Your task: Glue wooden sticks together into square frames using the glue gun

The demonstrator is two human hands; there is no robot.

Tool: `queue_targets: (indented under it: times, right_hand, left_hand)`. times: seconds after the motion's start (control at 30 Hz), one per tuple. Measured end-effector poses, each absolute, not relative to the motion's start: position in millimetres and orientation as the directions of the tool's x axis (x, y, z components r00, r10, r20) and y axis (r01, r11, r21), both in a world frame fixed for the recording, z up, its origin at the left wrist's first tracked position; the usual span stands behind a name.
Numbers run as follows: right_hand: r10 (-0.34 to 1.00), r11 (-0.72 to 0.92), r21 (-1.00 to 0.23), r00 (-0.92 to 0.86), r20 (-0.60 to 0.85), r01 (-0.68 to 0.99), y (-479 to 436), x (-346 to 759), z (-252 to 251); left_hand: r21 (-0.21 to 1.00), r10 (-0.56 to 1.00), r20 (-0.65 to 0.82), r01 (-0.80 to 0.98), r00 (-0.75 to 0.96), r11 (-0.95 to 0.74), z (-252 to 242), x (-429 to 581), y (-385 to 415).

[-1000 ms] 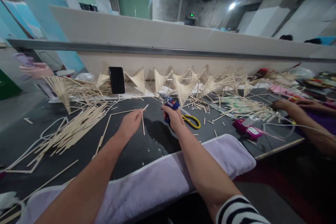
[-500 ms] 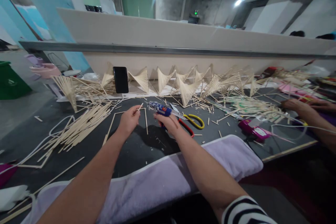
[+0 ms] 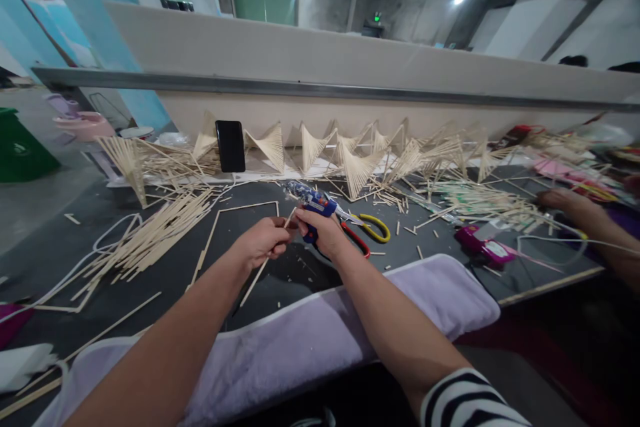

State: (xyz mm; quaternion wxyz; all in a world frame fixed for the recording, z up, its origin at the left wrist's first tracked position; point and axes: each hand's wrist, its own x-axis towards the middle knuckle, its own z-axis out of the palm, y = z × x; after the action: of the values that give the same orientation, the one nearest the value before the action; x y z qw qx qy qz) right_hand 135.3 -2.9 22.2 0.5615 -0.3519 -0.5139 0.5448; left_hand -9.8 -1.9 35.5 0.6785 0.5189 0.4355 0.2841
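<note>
My left hand [image 3: 264,240] pinches a thin wooden stick [image 3: 255,283] that slants from the tabletop up toward my right hand. My right hand [image 3: 323,232] is wrapped round a blue hot glue gun [image 3: 320,202], its nozzle end pointing away to the left and crusted with pale bits. The fingertips of both hands meet at the stick's upper end, so what is between them is partly hidden. Beyond my left hand, an angled outline of joined sticks [image 3: 245,206] lies flat on the dark table. Scissors [image 3: 375,228] with yellow and red handles rest just right of the glue gun.
Twisted stick models [image 3: 357,167] line the back, beside an upright black phone [image 3: 231,147]. Loose sticks [image 3: 155,233] are heaped at left. A lilac cushion [image 3: 400,300] lies along the front edge. At right are a magenta glue gun [image 3: 483,247] and another person's hand [image 3: 563,200].
My left hand has moved right and nearer, coming together with my right hand. The stick that lay near the outline's right corner is now slanted in my fingers.
</note>
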Motion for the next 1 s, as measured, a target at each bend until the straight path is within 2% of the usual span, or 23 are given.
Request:
queue_targets:
  times: [0.13, 0.3, 0.43, 0.57, 0.77, 1.0]
  right_hand:
    - [0.975, 0.137, -0.95, -0.133, 0.179, -0.279, -3, 138, 23]
    - [0.972, 0.123, -0.946, -0.156, 0.175, -0.299, -5, 138, 24]
    - [0.974, 0.131, -0.949, -0.14, 0.177, -0.288, -4, 138, 24]
    - [0.975, 0.206, -0.962, -0.041, 0.217, -0.181, 5, 144, 19]
    - [0.937, 0.235, -0.949, 0.212, 0.278, 0.209, 21, 167, 14]
    - [0.879, 0.177, -0.962, 0.407, 0.249, 0.206, 32, 180, 14]
  left_hand:
    - [0.914, 0.786, -0.375, 0.052, 0.492, 0.403, 29, 4, -11]
    - [0.907, 0.804, -0.379, 0.013, 0.457, 0.42, 23, 18, -20]
    - [0.916, 0.823, -0.386, 0.069, 0.416, 0.395, 20, 22, -20]
    - [0.914, 0.787, -0.405, 0.186, 0.465, 0.361, 18, 16, -14]
    - [0.898, 0.493, -0.434, 0.318, 0.754, 0.304, 25, 1, -11]
    - [0.911, 0.156, -0.403, 0.38, 0.902, 0.159, 64, -20, -26]
